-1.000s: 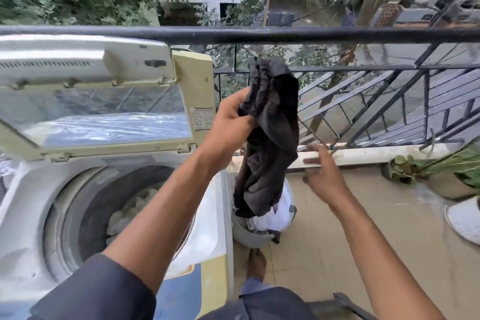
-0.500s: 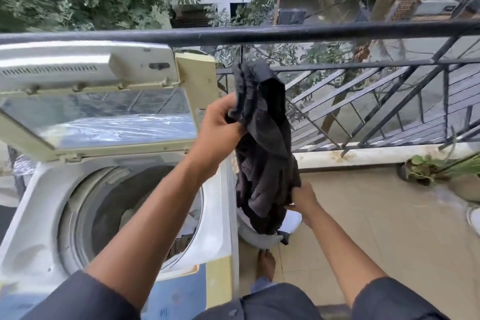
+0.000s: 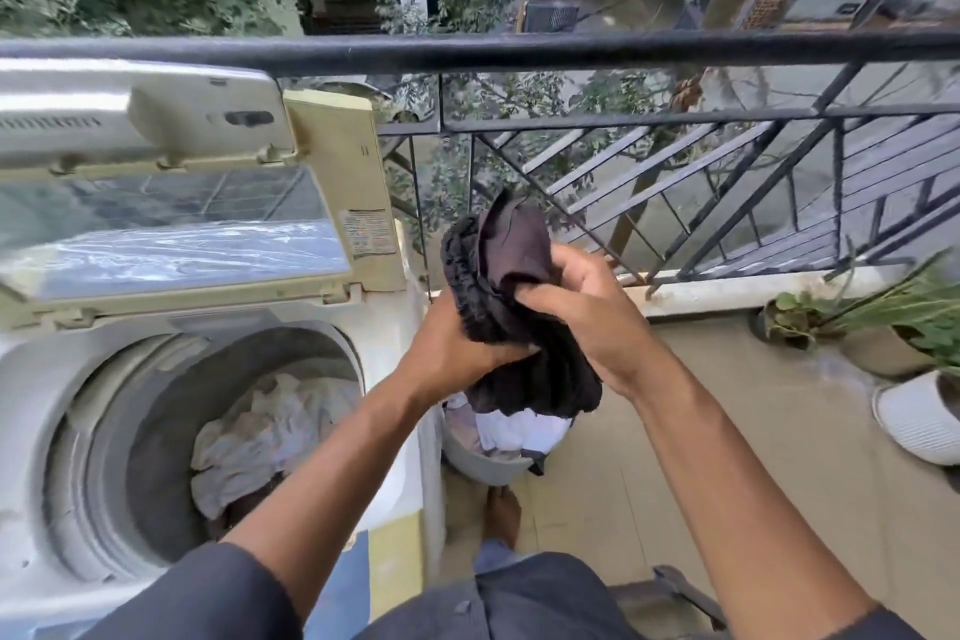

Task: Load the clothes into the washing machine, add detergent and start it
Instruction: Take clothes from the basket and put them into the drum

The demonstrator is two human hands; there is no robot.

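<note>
Head view: right hand [image 3: 587, 322] now joins left hand [image 3: 452, 353] bunching black garment [image 3: 498, 286] (previously hanging).

Left hand [image 3: 457, 348], right hand [image 3: 587, 312]: closed grip, together.

I am seeing the tiled balcony floor [image 3: 649, 494] carrying the washing machine [image 3: 47, 379] at left, a grey laundry basket [image 3: 478, 460] just beside it, and potted plants [image 3: 883, 327] sitting along the right edge.
</note>
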